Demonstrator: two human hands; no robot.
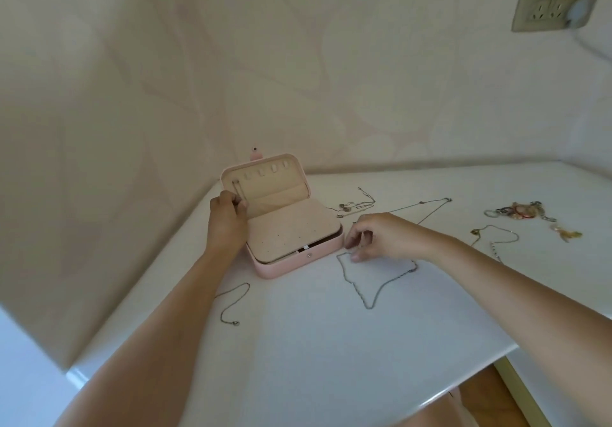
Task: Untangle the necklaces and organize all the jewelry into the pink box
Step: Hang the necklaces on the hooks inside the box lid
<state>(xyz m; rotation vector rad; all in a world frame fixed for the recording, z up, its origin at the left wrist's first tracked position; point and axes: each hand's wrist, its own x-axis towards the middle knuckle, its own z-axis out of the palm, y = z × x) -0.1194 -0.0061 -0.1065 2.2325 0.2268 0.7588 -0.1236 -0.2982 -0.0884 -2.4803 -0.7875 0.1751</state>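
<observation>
Shot from a head-worn wide-angle camera, close above the glossy white rectangular tabletop [331, 344]; looked forward and down toward the corner of the plain beige walls [198, 79]. Single view only.

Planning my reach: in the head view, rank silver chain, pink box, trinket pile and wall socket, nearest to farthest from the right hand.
1. silver chain, pinched by the right hand.
2. pink box, just left.
3. trinket pile, far right.
4. wall socket, upper right.
</observation>
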